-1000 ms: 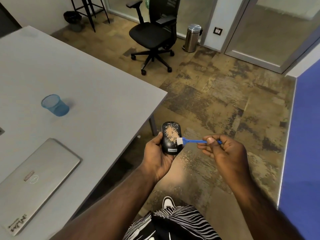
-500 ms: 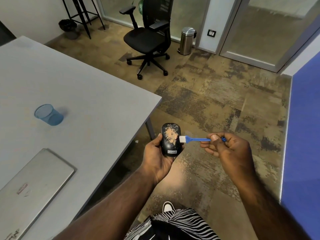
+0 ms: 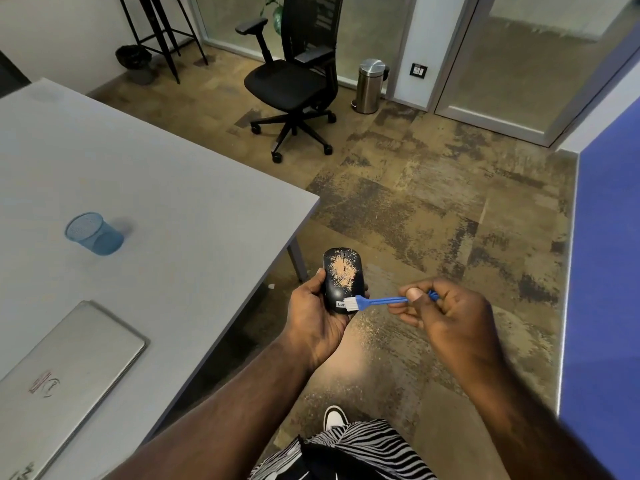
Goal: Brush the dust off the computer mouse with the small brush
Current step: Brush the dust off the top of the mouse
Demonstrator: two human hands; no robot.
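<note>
A black computer mouse with a patch of tan dust on its top sits upright in my left hand, held off the table's corner above the floor. My right hand pinches the handle of a small blue brush between thumb and fingers. The brush's white bristles rest on the near end of the mouse, over its label, below the dust patch. Part of the label is hidden by the bristles.
A grey table lies to the left with a blue mesh cup and a closed silver laptop. Tan dust specks lie on the carpet below the hands. A black office chair, steel bin and blue wall surround.
The brush head slid down the mouse from the dust patch's right side to the near end over the label. The camera tilted, shifting the scene downward.
</note>
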